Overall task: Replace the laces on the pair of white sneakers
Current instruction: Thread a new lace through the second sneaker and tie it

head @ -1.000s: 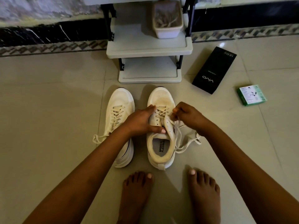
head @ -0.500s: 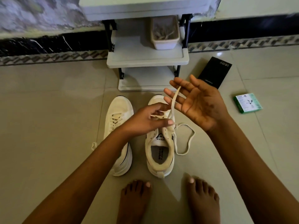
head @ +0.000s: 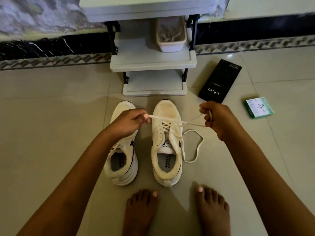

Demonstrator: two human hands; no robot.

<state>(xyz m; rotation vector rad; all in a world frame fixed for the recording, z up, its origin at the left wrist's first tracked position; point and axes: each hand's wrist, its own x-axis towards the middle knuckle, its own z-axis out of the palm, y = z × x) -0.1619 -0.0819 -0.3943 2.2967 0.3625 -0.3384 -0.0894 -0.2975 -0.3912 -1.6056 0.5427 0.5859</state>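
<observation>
Right sneaker (head: 166,142), floor (head: 51,116) centre: lace (head: 192,145) pinched taut between left hand (head: 127,122) and right hand (head: 217,116).

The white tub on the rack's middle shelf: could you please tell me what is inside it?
The white tub holds a loose tangle of pale strands, possibly laces; the blur prevents telling. Anything beneath that tangle is covered.

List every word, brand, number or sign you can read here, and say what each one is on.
"vivo": on the black box, seen upside down.
"SPEED": on the tongue of the right sneaker.
"SPEED" over "FLEXIBLE": on that sneaker's insole.
Small digits at the black box's far end: too small to read surely.
Print on the green box: too small to read.
Left sneaker insole print: blurred.
</observation>
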